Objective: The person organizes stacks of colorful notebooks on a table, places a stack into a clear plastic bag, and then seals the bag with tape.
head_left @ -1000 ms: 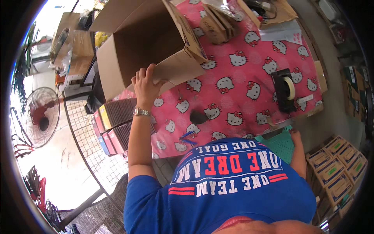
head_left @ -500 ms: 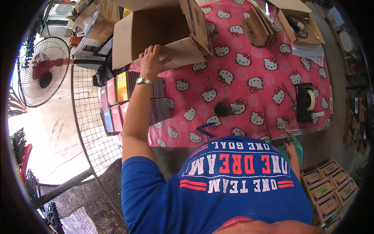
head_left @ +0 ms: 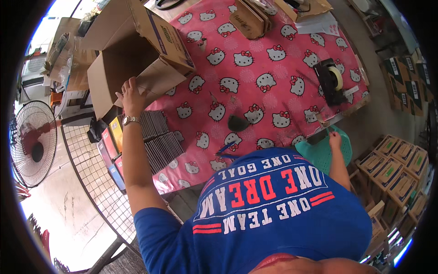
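Note:
An opened cardboard box [head_left: 179, 54] lies at the far left of the table with its mouth facing me. My left hand [head_left: 132, 97] is closed on its near flap, fingers over the edge, with a wristwatch on that wrist. Beneath my left forearm stand stacks of spiral notebooks [head_left: 157, 142] with coloured covers, partly hidden by the arm. Down at my right side, my right hand [head_left: 335, 138] grips the rim of a teal plastic chair [head_left: 319, 153] with small holes in it. The chair is partly hidden behind my shirt and the arm.
A pink patterned cloth covers the table [head_left: 246, 86]. On it are a black tape dispenser [head_left: 329, 82], a dark rounded piece [head_left: 237, 123], blue-handled pliers [head_left: 226, 148] and cardboard pieces [head_left: 248, 23]. A fan [head_left: 34, 144] stands left, and stacked cartons [head_left: 392, 164] right.
My view has turned and shifted to the right, so more of the teal chair and my right hand shows. My left hand stays on the box flap.

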{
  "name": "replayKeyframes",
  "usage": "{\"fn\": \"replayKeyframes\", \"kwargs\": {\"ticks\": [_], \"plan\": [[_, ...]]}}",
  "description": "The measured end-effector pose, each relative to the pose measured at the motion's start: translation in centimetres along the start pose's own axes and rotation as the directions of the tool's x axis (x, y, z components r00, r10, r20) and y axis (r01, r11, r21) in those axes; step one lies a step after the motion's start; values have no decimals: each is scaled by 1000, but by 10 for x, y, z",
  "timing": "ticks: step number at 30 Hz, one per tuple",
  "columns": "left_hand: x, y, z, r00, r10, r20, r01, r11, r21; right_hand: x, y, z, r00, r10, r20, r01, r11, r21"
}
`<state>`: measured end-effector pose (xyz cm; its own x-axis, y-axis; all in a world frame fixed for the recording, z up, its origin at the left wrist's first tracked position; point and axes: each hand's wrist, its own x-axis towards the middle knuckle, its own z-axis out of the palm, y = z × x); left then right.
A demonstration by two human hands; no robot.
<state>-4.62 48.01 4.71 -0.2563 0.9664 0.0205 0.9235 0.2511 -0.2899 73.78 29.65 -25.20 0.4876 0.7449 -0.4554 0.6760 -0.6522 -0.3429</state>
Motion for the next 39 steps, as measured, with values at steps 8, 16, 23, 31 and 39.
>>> {"fn": "replayKeyframes", "kwargs": {"ticks": [8,16,23,31,39], "plan": [[-68,46,-70,927,35,-374,-147,950,-275,-6,-178,-145,656,-214,-724,550,792,264],[-138,198,-78,791,439,-425,-572,779,-259,71,-479,-117,388,-861,-328,920,344,186],[-157,201,-56,979,90,-182,-183,775,-605,162,-613,-45,144,-926,-349,881,280,-380],[-142,237,-15,992,84,96,48,457,-888,128,-640,-57,227,-871,-437,933,323,-160],[11,252,14,845,340,413,464,-850,-248,-33,-571,-73,-358,-932,54,857,-351,-378]]}}
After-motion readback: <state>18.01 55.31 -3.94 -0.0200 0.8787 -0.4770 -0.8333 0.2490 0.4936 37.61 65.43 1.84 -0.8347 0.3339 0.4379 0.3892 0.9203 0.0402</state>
